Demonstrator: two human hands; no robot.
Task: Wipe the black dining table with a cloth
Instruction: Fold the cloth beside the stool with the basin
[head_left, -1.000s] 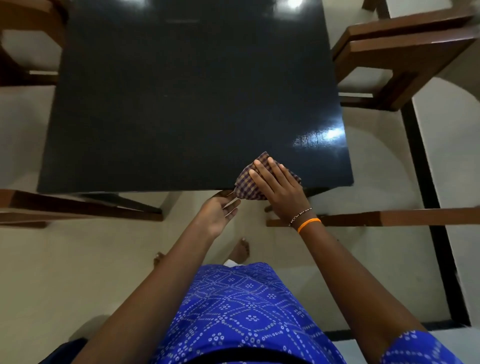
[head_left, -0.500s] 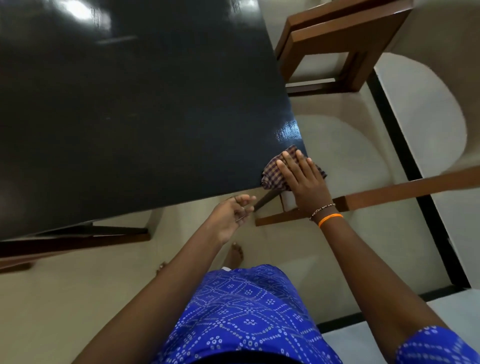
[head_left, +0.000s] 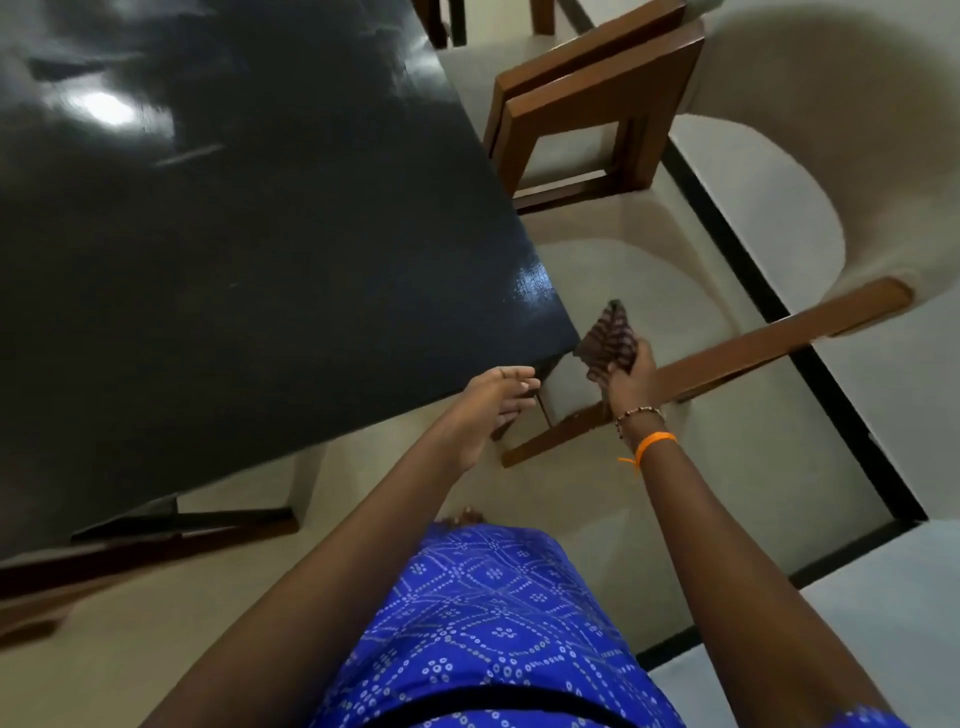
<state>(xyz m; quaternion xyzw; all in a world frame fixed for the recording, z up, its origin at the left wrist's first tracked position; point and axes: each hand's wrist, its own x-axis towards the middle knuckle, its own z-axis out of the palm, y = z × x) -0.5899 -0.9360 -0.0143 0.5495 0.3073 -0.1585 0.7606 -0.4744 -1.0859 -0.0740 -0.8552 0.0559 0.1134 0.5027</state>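
My right hand (head_left: 635, 375) is closed around the checked cloth (head_left: 607, 343), bunched just off the near corner of the black table (head_left: 249, 249). It looks light, soft and floppy, best gripped as a wad. My left hand (head_left: 491, 402) hangs open beside the edge.

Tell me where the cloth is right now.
In the head view, the checked cloth is bunched in the right hand, off the black table's near right corner, above the floor.
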